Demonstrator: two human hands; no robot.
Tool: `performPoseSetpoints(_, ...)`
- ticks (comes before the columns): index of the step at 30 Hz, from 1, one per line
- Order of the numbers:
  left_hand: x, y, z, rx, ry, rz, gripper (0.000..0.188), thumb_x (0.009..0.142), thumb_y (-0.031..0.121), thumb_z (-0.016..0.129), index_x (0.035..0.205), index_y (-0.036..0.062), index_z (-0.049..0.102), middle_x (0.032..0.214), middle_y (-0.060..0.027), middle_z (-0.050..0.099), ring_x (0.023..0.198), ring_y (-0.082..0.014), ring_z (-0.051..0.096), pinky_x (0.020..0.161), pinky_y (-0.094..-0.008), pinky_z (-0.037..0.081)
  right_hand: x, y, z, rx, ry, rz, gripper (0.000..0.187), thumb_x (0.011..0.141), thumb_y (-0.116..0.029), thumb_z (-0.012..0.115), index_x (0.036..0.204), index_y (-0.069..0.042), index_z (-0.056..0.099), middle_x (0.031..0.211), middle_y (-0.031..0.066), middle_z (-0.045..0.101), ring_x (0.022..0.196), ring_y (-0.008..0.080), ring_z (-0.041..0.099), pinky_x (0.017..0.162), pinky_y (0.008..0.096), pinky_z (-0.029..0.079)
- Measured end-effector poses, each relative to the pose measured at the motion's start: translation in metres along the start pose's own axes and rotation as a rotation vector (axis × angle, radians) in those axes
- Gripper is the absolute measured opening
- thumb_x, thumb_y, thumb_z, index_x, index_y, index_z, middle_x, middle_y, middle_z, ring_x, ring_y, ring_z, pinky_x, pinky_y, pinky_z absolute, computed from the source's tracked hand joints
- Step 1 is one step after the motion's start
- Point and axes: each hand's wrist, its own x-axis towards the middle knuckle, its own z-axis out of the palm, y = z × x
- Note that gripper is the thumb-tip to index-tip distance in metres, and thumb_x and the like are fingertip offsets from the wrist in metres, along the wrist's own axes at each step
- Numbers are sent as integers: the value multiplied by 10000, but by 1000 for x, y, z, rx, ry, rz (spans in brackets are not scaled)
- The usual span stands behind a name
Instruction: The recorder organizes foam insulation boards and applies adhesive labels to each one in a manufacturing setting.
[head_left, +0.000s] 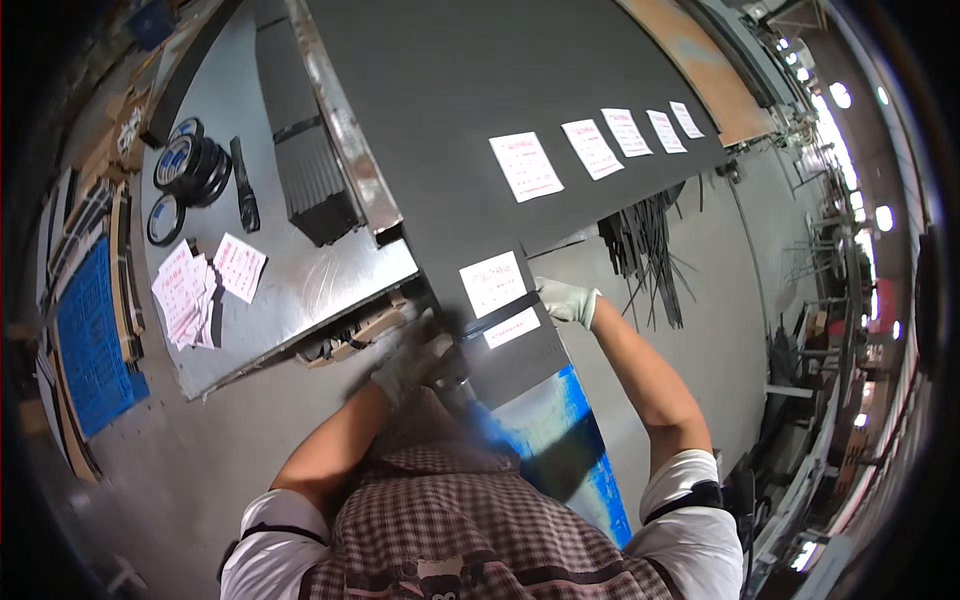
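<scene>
In front of me lies a bundle of dark grey strips (pixel 500 372), with a black tape band (pixel 500 313) around it. A white paper slip (pixel 492 283) lies above the band and a smaller white label (pixel 511 328) below it. My right hand (pixel 567 302), in a pale glove, closes on the bundle's right edge beside the band. My left hand (pixel 415 362), also gloved, is close to the bundle's left side. Shadow and blur hide its fingers and anything in them.
Several paper slips (pixel 527 167) lie in a row on the dark grey surface (pixel 440 100). The metal table (pixel 290 280) at left bears black tape rolls (pixel 190 170), a slip pile (pixel 185 293) and stacked strips (pixel 312 180). Thin dark strips (pixel 650 245) hang at right.
</scene>
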Motion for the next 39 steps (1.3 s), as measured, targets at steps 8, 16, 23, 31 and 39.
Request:
performPoseSetpoints(8, 48, -45, -33, 83, -357, 317, 320, 931, 257, 561, 1098, -13, 600, 865, -64, 661, 808, -160, 619, 648, -315, 507, -24, -128, 83, -745, 812, -477, 235, 725, -232, 719, 853, -107, 566, 994, 99, 545, 1092, 316, 488, 992, 471, 375)
performPoseSetpoints(16, -60, 133, 23, 481, -64, 174, 232, 808, 119, 702, 1017, 21, 676, 828, -56, 659, 703, -110, 572, 576, -269, 445, -24, -100, 112, -852, 664, -239, 405, 642, -270, 787, 935, -120, 551, 1156, 122, 490, 1202, 347, 426, 1039, 490, 334)
performPoseSetpoints(23, -13, 116, 99, 791, 7, 680, 399, 707, 216, 810, 1003, 4, 646, 977, -151, 637, 874, -253, 654, 787, -329, 528, -63, -142, 32, -449, 163, -200, 557, 932, -407, 557, 1374, -75, 492, 954, 217, 677, 939, 255, 684, 875, 333, 515)
performPoseSetpoints(31, -7, 112, 98, 1092, 107, 815, 597, 645, 260, 833, 1113, -4, 572, 1090, -146, 615, 1026, -296, 601, 882, -371, 492, -24, -52, 11, -1284, 326, 532, 205, 856, -182, 566, 970, -143, 732, 872, 145, 699, 879, 327, 673, 807, 426, 527)
performPoseSetpoints(39, -56, 81, 77, 53, 31, 34, 243, 877, 290, 673, 853, 51, 643, 849, -70, 606, 810, -97, 566, 711, -249, 477, -86, -103, 3, -1014, -49, 343, 207, 853, -177, 536, 828, -35, 684, 784, 184, 677, 734, 370, 656, 725, 434, 515)
